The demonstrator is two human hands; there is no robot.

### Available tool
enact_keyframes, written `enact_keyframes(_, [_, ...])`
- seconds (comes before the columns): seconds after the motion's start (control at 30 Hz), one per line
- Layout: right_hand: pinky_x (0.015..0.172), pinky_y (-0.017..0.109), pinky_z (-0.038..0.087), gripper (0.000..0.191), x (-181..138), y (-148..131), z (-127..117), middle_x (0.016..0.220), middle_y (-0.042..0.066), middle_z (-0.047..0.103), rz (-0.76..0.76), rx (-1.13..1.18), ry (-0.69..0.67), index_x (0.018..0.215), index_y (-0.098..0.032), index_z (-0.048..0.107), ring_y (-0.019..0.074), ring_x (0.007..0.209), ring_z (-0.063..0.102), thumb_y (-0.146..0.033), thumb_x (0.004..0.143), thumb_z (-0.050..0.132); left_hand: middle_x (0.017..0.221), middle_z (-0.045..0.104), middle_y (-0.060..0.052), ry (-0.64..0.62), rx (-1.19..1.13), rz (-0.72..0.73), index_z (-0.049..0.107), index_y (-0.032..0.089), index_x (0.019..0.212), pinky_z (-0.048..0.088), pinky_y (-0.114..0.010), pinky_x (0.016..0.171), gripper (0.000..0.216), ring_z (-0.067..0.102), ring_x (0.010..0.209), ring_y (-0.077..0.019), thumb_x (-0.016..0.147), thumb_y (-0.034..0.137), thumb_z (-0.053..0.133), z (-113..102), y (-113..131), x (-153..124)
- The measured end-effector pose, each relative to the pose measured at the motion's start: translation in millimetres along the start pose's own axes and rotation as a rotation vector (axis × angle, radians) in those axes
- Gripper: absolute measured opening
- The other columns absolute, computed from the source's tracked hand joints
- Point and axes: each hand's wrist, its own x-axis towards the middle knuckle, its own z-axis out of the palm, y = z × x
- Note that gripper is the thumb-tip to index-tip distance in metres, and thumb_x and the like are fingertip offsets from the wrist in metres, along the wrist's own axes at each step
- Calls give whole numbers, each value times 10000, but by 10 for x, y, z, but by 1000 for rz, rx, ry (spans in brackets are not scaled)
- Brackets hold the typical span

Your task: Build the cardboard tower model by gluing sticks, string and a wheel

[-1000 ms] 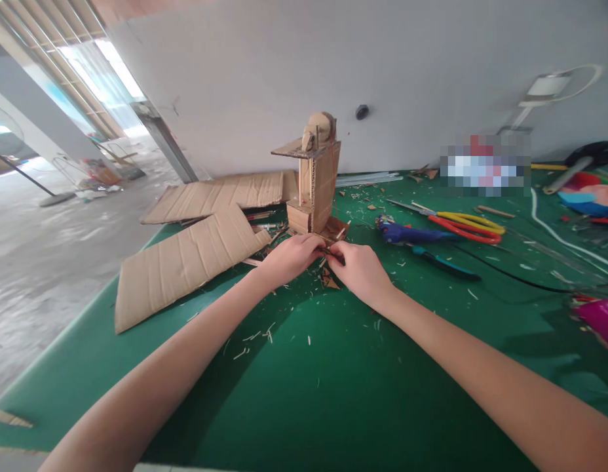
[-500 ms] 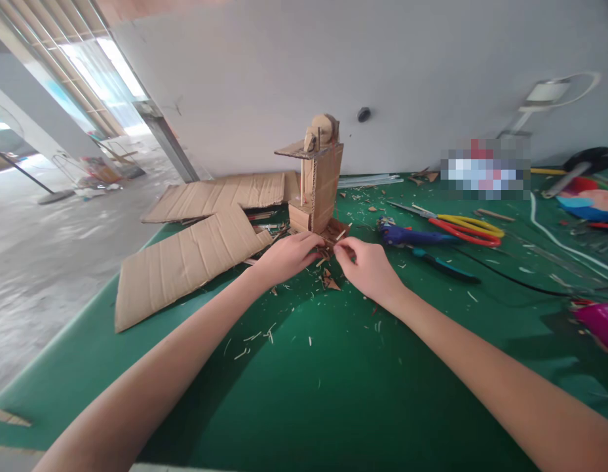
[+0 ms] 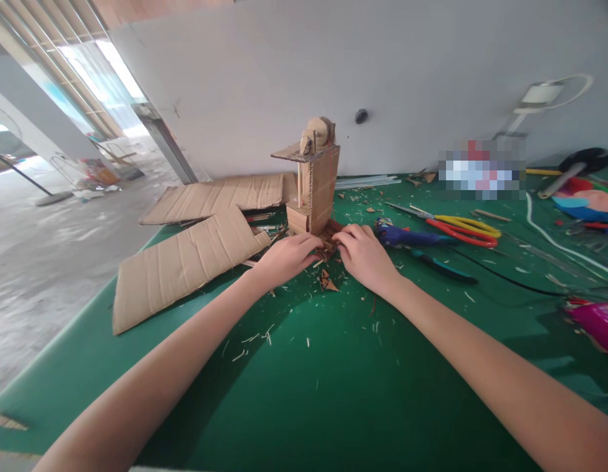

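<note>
A cardboard model (image 3: 323,187) stands upright near the wall, with a flat ledge and a rounded cardboard lump on top. At its foot lies a heap of brown cardboard scraps (image 3: 327,249). My left hand (image 3: 290,257) reaches in from the left, fingers curled together at the heap's edge. From the right, my right hand (image 3: 367,257) bends its closed fingers down into the same heap. What either hand pinches is hidden or too small to name. A torn brown scrap (image 3: 327,282) rests on the green table just in front of them.
Two flat cardboard sheets (image 3: 181,269) lie to the left. On the right are red-and-yellow-handled scissors (image 3: 466,229), a blue glue gun (image 3: 407,235), a teal-handled tool (image 3: 444,267) and a magenta object (image 3: 596,321). Thin shavings (image 3: 249,339) are scattered over the green table (image 3: 304,406).
My right hand has lowered its fingers toward the scraps, and the small pale stick seen at its fingertips no longer shows. My left hand has hardly moved. The view has shifted slightly.
</note>
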Motion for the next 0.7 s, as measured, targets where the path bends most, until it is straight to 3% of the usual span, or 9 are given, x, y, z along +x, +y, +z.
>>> enact_keyframes(0.2, [828, 406, 432, 212, -8, -65, 7, 1036, 120, 597, -12, 10, -22, 1015, -141, 606, 271, 967, 491, -155, 856, 467, 1065, 605, -73, -35, -38, 61, 563, 178, 1085, 479, -333, 862, 213, 584, 999, -195, 888, 224, 496, -99, 0, -14])
enact_keyframes(0.4, [835, 386, 422, 222, -15, -201, 2, 998, 97, 628, -19, 74, -38, 982, -137, 630, 246, 935, 496, -156, 876, 436, 1029, 600, -52, -118, -82, 79, 583, 190, 1022, 454, -318, 862, 315, 561, 984, -181, 746, 87, 471, -334, -45, -42])
enact_keyframes(0.57, [854, 402, 424, 314, -21, -258, -42, 1100, 98, 618, -106, 119, -41, 1082, -135, 620, 253, 1009, 492, -122, 868, 390, 849, 629, -26, -6, -94, -125, 572, 184, 839, 460, -298, 723, 145, 577, 820, -165, 745, 141, 471, -403, -97, -37])
enact_keyframes(0.63, [908, 422, 413, 351, -13, -212, -40, 1191, 124, 574, -51, 124, 36, 1164, -114, 578, 272, 1088, 469, -129, 862, 400, 792, 639, -24, 52, -90, -239, 558, 181, 773, 457, -302, 674, 95, 581, 737, -157, 800, 238, 487, -379, -120, -31])
enact_keyframes(0.7, [940, 443, 409, 396, -3, -138, -16, 1255, 153, 535, 60, 157, 75, 1239, -99, 520, 288, 1143, 456, -151, 859, 418, 774, 656, -38, 99, -85, -363, 554, 178, 773, 463, -313, 650, 210, 593, 700, -164, 836, 371, 499, -340, -143, -26])
